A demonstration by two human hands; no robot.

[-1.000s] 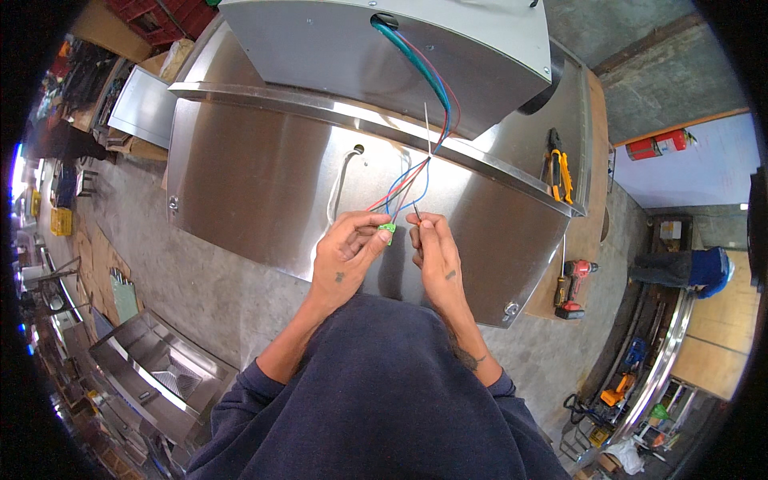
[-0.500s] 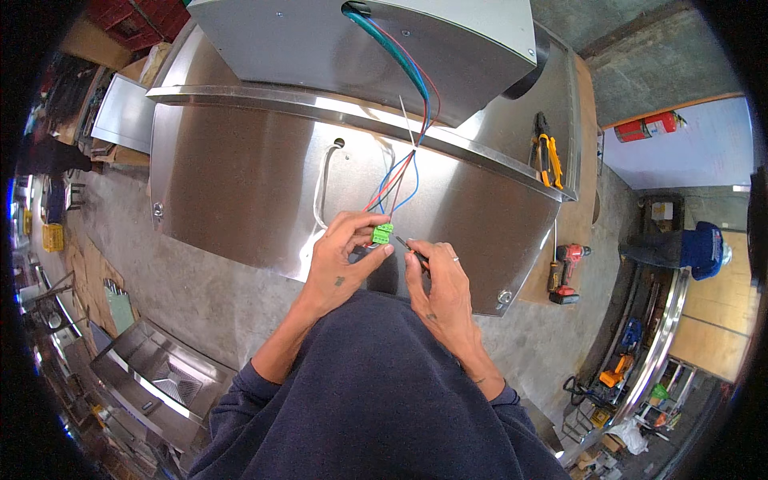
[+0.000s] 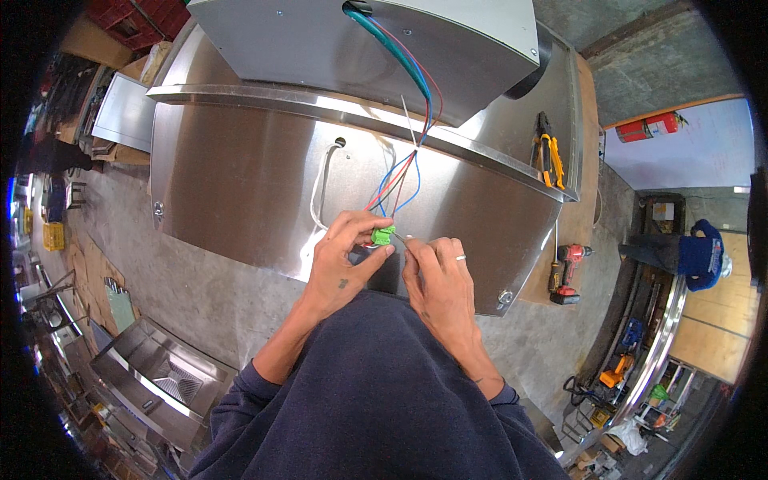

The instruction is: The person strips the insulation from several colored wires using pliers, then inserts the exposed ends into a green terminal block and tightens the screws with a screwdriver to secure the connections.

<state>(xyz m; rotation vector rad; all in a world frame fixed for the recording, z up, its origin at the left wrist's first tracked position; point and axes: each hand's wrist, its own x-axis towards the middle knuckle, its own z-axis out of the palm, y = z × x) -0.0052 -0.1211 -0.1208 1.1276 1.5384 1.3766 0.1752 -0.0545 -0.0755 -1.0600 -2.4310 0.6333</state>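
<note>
The left hand (image 3: 344, 250) grasps a small green connector (image 3: 384, 235) between thumb and fingers, holding it over the steel panel (image 3: 240, 184), close to the middle of the panel's near edge. The right hand (image 3: 438, 270) pinches a slim tool (image 3: 403, 238) between thumb and forefinger, its thin shaft pointing left to the connector's right side; whether the tip sits inside a slot is too small to tell. A ring shows on 1 finger of the right hand. Blue, red and dark wires (image 3: 400, 172) run from the connector toward the panel's far edge, where a white cable tie (image 3: 409, 122) gathers them, its loose tail standing up. Beyond the tie they lead to a teal sleeve (image 3: 392, 50) that comes out of a hole in the grey box (image 3: 384, 72). Left of the wires, a white cable (image 3: 323, 188) leaves a round hole in the panel and curves down toward the near edge. 2 round metal fittings mark the panel's near left and near right corners. Orange-and-black pliers (image 3: 549, 156) lie by the panel's far right corner, and a red-and-black drill (image 3: 570, 268) rests beyond the right edge, beside a screwdriver (image 3: 554, 277). Farther right, a person in blue (image 3: 702, 254) bends near a wooden board (image 3: 720, 320).
</note>
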